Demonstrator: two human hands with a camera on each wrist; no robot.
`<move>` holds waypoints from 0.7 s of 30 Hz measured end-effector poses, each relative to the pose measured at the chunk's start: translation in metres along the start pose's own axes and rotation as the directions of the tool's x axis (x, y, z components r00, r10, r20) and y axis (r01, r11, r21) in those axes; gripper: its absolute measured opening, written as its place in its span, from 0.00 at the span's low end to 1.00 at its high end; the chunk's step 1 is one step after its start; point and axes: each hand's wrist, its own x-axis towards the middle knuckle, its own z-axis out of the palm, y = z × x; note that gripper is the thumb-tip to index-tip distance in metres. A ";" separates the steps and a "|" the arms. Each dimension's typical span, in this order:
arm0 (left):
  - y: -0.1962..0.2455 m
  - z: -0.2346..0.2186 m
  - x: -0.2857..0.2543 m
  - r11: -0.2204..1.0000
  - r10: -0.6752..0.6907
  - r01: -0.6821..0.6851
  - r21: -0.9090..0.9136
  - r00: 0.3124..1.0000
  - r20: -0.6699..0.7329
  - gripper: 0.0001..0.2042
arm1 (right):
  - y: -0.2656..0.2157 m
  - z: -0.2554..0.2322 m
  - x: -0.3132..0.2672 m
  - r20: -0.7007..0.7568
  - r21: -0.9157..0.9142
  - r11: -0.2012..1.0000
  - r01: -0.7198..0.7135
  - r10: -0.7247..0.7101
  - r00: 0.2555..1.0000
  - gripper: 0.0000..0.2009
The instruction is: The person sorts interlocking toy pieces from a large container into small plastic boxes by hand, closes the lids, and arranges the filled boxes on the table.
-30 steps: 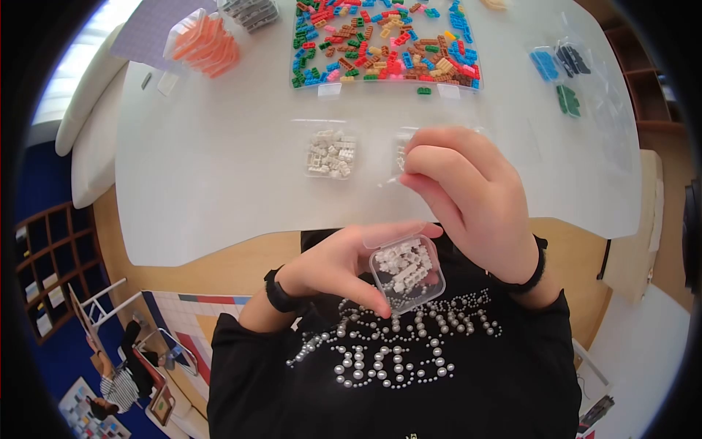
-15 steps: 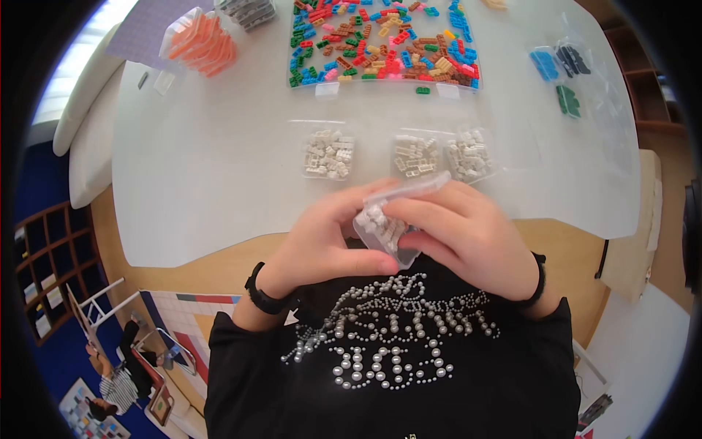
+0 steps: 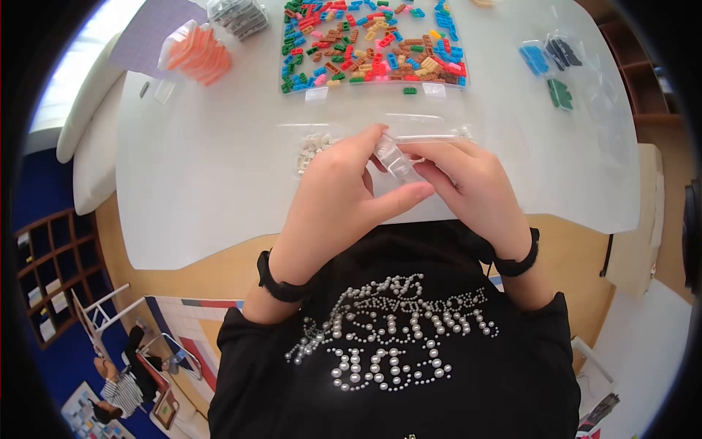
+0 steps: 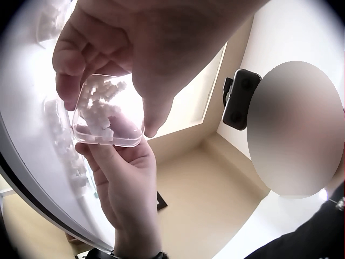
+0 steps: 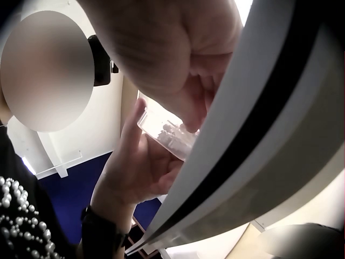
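My left hand (image 3: pixel 340 186) grips a small clear plastic box (image 3: pixel 393 162) between thumb and fingers, tilted just above the table's near side. White toy bricks (image 4: pixel 99 110) lie bunched inside it, seen through its wall in the left wrist view. The thumb and bent fingers of my right hand (image 3: pixel 472 175) are at the box's edge; I cannot tell whether they pinch a brick or the box. Behind the left hand, another box of white bricks (image 3: pixel 313 148) is partly covered. More white bricks (image 3: pixel 463 132) peek out beyond the right hand.
A large clear tray (image 3: pixel 336 86) of mixed coloured bricks occupies the table's far middle. Orange pieces (image 3: pixel 196 55) and grey pieces (image 3: pixel 241 18) stand in containers at far left. Blue (image 3: pixel 534 58), black (image 3: pixel 563 51) and green pieces (image 3: pixel 560 95) sit at far right. Another person (image 3: pixel 121 388) is at lower left.
My right hand came back from the boxes on the table to the held box. Both hands then moved forward together, bringing it over the table and hiding parts of the boxes there.
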 end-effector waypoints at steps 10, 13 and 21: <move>-0.005 -0.001 -0.007 0.993 0.099 -0.085 0.083 0.977 -0.190 0.38 | 0.001 0.004 -0.001 -0.102 -0.093 0.995 0.025 -0.035 0.994 0.13; -0.003 0.000 -0.006 0.988 0.117 -0.097 0.124 0.978 -0.171 0.40 | 0.001 0.003 -0.003 -0.138 -0.131 0.991 0.013 -0.031 0.990 0.13; -0.007 -0.011 -0.025 0.924 -0.051 -0.022 -0.382 0.982 -0.181 0.44 | -0.001 0.002 0.000 -0.159 -0.177 0.984 0.028 -0.056 0.986 0.10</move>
